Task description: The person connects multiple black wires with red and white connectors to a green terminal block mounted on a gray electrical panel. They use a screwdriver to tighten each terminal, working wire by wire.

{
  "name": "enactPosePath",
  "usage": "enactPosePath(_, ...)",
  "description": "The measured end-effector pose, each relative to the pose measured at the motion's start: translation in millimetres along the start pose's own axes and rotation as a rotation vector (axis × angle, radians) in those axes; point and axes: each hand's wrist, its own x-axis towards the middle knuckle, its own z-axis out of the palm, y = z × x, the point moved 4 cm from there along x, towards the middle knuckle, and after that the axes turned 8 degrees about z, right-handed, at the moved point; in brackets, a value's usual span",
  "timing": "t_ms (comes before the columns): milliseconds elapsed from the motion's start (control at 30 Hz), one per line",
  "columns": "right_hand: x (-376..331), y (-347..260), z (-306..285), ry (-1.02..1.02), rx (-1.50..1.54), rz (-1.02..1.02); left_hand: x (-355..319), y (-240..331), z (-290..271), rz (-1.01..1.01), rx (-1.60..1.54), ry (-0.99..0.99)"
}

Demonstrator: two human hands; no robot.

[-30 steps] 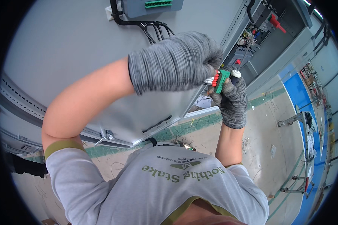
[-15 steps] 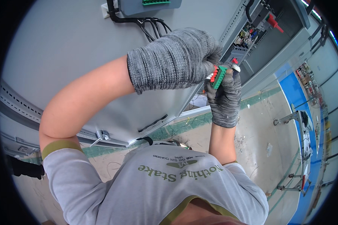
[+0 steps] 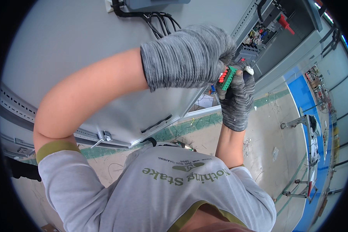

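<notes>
A green terminal plug [image 3: 229, 79] is held up in front of me, its row of screws or slots facing my right side. Red wire ends [image 3: 222, 76] sit along its left side. My right hand [image 3: 237, 102], in a grey knit glove, grips the plug from below, with a white cap or wrap [image 3: 249, 70] at one fingertip. Close against the plug's left side, my left hand [image 3: 189, 56], gloved alike, is closed around the wires; its fingertips are mostly hidden behind the hand.
A large grey cabinet panel [image 3: 92, 46] stands ahead, with a black cable bundle [image 3: 137, 14] branching near its top. Beyond my hands, an open cabinet [image 3: 297, 38] holds wiring and a red handle [image 3: 285, 24]. A wheeled cart [image 3: 310, 154] stands at right; scraps lie on the floor.
Both hands have shifted slightly to the right with the green plug between them, and the view has moved a little. The grips look the same.
</notes>
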Motion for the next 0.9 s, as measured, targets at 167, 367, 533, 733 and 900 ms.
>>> enactPosePath(167,-3,-8,5,0.084,-0.251,-0.122,-3,0,1,0.022,0.093,0.01)
enactPosePath(367,6,-4,6,-0.047,-0.053,-0.034,-9,13,-1,0.133,0.319,0.044)
enactPosePath(533,8,4,1,-0.055,-0.111,0.039,-19,12,8,0.013,0.404,0.136)
enactPosePath(733,10,6,3,-0.028,-0.08,0.064,-26,24,8,-0.029,0.609,0.209)
enactPosePath(900,10,8,2,-0.039,-0.037,0.121,-41,23,5,-0.113,0.622,0.267)
